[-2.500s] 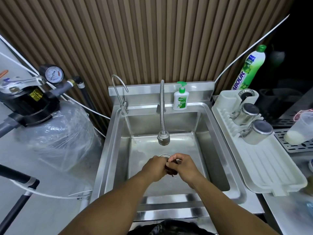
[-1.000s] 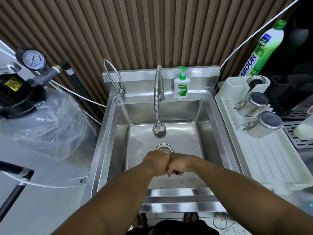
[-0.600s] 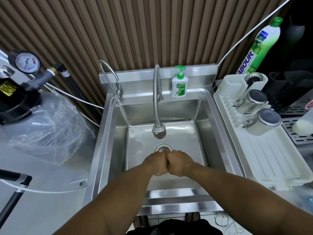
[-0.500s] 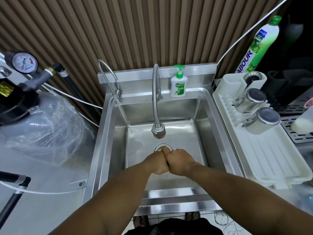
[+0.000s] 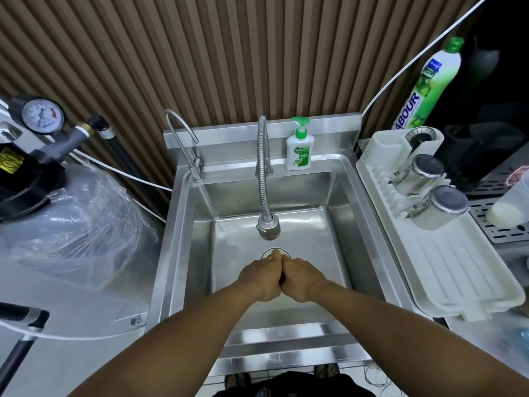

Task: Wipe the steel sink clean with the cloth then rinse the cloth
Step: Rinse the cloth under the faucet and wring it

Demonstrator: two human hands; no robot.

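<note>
Both fists meet knuckle to knuckle low in the rectangular stainless-steel sink (image 5: 337,202).

The left hand (image 5: 259,277) and right hand (image 5: 303,277) have their fingers curled tight and touch each other just in front of the round drain (image 5: 267,252). They grip the dark cloth (image 5: 282,279), of which only a thin sliver shows in the seam between them. The flexible ribbed steel tap (image 5: 263,179) hangs its spray head above the drain, apart from the hands. A white-and-green pump soap bottle (image 5: 298,151) stands on the sink's back ledge. A white plastic drying rack (image 5: 458,267) lies on the bench just right of the sink.
</note>
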